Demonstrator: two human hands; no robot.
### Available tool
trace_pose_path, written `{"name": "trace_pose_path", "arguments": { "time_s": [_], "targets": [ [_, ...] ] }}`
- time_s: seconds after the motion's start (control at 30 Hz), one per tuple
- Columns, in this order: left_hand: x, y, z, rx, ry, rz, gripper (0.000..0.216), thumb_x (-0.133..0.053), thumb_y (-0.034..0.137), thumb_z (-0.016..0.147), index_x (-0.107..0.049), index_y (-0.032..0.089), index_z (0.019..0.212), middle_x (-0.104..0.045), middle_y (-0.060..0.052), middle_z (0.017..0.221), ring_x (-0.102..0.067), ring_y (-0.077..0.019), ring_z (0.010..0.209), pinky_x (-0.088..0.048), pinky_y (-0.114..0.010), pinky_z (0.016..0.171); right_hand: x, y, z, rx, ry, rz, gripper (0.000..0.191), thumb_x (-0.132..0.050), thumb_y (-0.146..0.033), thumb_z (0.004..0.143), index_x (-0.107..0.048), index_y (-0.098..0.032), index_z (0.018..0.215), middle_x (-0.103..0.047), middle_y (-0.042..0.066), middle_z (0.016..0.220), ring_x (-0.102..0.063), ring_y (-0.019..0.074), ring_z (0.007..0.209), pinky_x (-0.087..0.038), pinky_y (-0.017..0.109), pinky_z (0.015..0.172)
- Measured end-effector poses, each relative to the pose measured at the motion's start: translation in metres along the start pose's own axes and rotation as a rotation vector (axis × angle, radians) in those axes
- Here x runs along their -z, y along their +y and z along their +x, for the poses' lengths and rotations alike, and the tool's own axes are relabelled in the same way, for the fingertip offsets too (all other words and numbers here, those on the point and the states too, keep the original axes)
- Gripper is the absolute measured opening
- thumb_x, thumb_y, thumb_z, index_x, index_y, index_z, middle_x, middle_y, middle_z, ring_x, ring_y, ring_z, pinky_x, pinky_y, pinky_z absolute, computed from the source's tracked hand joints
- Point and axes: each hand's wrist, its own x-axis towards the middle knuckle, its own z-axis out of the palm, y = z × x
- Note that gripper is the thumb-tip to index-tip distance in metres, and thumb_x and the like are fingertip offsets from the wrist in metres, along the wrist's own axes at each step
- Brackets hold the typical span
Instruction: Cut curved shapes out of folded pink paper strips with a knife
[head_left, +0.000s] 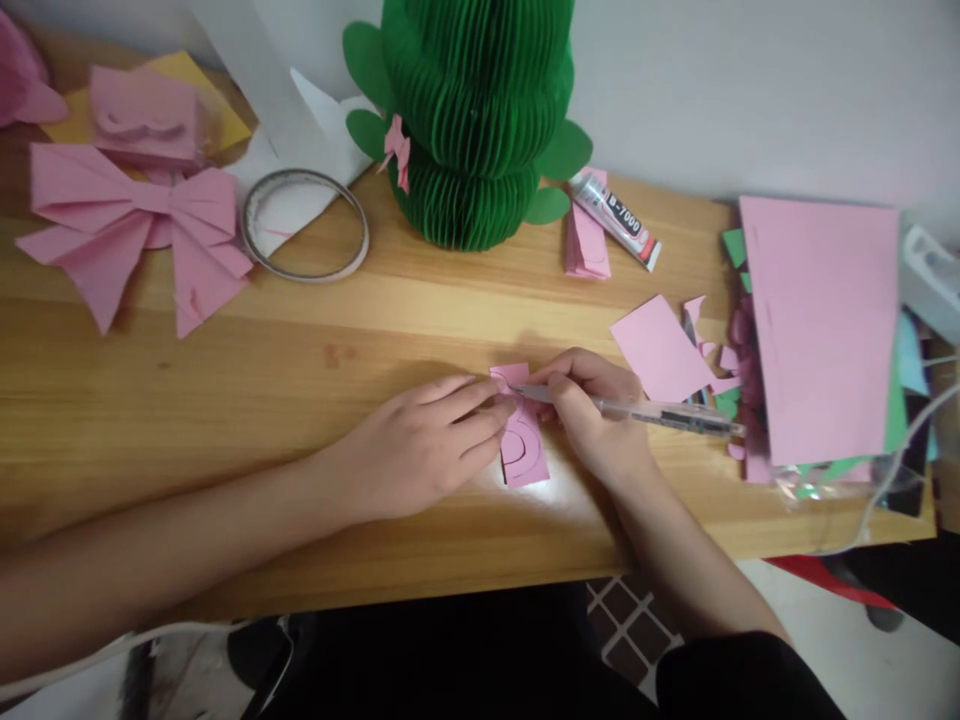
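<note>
A small pink paper strip (523, 450) with curved pen lines lies on the wooden table (300, 360). My left hand (420, 445) lies on it, fingers stretched out and pressing its left edge flat. My right hand (592, 415) is closed around a clear pen (660, 413), whose tip touches the upper part of the strip.
A green honeycomb paper cactus (472, 120) stands at the back. A large pink bow (135, 230), a tape ring (306, 225) and pink and yellow sheets lie at the left. A glue tube (619, 220), pink scraps (660, 345) and a pink sheet (825, 320) lie at the right.
</note>
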Motion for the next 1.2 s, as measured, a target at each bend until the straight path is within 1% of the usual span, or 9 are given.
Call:
{"name": "trace_pose_path", "arguments": {
  "time_s": [0.13, 0.33, 0.53, 0.77, 0.93, 1.2],
  "targets": [
    [0.0001, -0.0004, -0.0004, -0.005, -0.02, -0.02, 0.031, -0.039, 0.01, 0.1, -0.067, 0.008, 0.115, -0.07, -0.012, 0.124, -0.061, -0.0261, 0.119, -0.049, -0.038, 0.097, 0.0, 0.0001, 0.0005, 0.014, -0.01, 0.018, 0.019, -0.049, -0.024, 0.075, -0.063, -0.02, 0.063, -0.062, -0.002, 0.054, -0.055, 0.0111, 0.049, -0.042, 0.026, 0.048],
    [0.0005, -0.0009, -0.0009, -0.013, -0.049, 0.008, 0.037, -0.033, 0.011, 0.101, -0.067, 0.009, 0.117, -0.069, -0.008, 0.128, -0.061, -0.026, 0.118, -0.049, -0.036, 0.094, -0.0006, 0.0028, -0.0002, 0.035, -0.016, 0.02, 0.019, -0.049, -0.023, 0.077, -0.062, -0.019, 0.064, -0.063, -0.001, 0.057, -0.055, 0.0109, 0.05, -0.043, 0.026, 0.049],
    [0.0005, -0.0018, -0.001, -0.019, -0.057, 0.016, 0.039, -0.031, 0.01, 0.102, -0.067, 0.01, 0.117, -0.069, -0.006, 0.128, -0.06, -0.025, 0.117, -0.047, -0.036, 0.092, 0.0001, 0.0033, 0.0001, 0.047, -0.028, 0.024, 0.019, -0.049, -0.024, 0.078, -0.063, -0.018, 0.066, -0.064, 0.0, 0.057, -0.057, 0.0118, 0.05, -0.044, 0.026, 0.049],
    [-0.0004, -0.002, -0.0009, -0.026, -0.046, 0.015, 0.037, -0.031, 0.01, 0.102, -0.066, 0.009, 0.114, -0.07, -0.006, 0.125, -0.062, -0.0257, 0.115, -0.046, -0.037, 0.092, 0.0011, 0.002, -0.0008, 0.069, -0.018, -0.025, 0.02, -0.049, -0.023, 0.078, -0.064, -0.018, 0.065, -0.065, -0.001, 0.057, -0.058, 0.0116, 0.05, -0.044, 0.025, 0.049],
    [0.0005, -0.0015, -0.0011, -0.02, -0.05, 0.031, 0.04, -0.029, 0.01, 0.102, -0.066, 0.01, 0.114, -0.07, -0.006, 0.125, -0.062, -0.025, 0.115, -0.046, -0.037, 0.093, 0.0032, -0.0009, -0.0021, 0.094, -0.011, -0.049, 0.021, -0.049, -0.02, 0.076, -0.065, -0.017, 0.064, -0.063, -0.001, 0.054, -0.057, 0.0104, 0.049, -0.043, 0.023, 0.048],
    [0.0003, -0.0015, -0.0016, -0.014, -0.068, 0.009, 0.037, -0.032, 0.009, 0.101, -0.066, 0.008, 0.117, -0.069, -0.008, 0.127, -0.06, -0.0259, 0.117, -0.044, -0.038, 0.093, 0.0064, -0.0031, -0.0029, 0.123, 0.0, -0.079, 0.022, -0.047, -0.018, 0.075, -0.064, -0.017, 0.061, -0.061, -0.002, 0.052, -0.054, 0.0097, 0.047, -0.04, 0.022, 0.046]
  ]
}}
